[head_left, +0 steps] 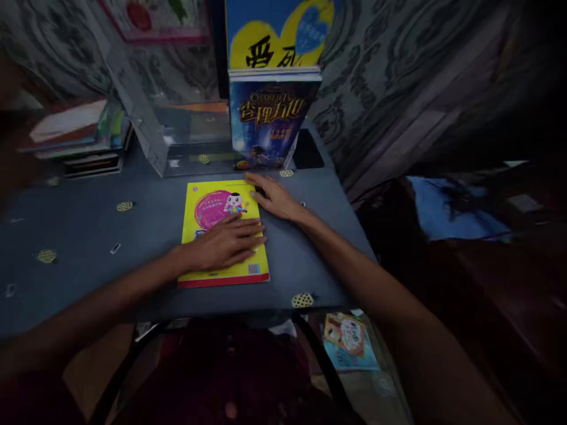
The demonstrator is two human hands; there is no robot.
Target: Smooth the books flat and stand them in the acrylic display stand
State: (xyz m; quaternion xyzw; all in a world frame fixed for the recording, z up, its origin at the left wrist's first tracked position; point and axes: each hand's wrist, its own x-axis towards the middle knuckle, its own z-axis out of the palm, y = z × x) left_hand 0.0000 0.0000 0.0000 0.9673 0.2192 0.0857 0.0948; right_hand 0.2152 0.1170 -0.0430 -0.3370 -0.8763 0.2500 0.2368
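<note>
- Head view: a yellow book (208, 209) lies flat on the dark table (88, 236), right in front of the person, with its cover up.
- The book's long sides run away from the person. Its short sides run left to right.
- The left hand (230, 243) lies on top of the book, on the near half. The fingers are loose and flat, not curled, and they point to the right, across the book. The palm presses on the cover; it grips nothing.
- The right hand (277, 198) rests on the table just beside the book's right edge, up by the far right corner. Its fingers are stretched out too, not closed. The fingertips touch that corner, but I cannot tell if any finger goes under the edge.
- So the book lies under the left hand and to the left of the right hand. The left hand is the one on the book; the right hand only meets its corner.
- Behind the book, a dark blue book (270, 121) stands upright in a clear plastic stand (146, 127), close to the right hand's fingertips but apart from them.
- A pile of books (80, 139) lies far off to the left.
- Another book (348, 339) lies on the floor below the table's near edge.
</note>
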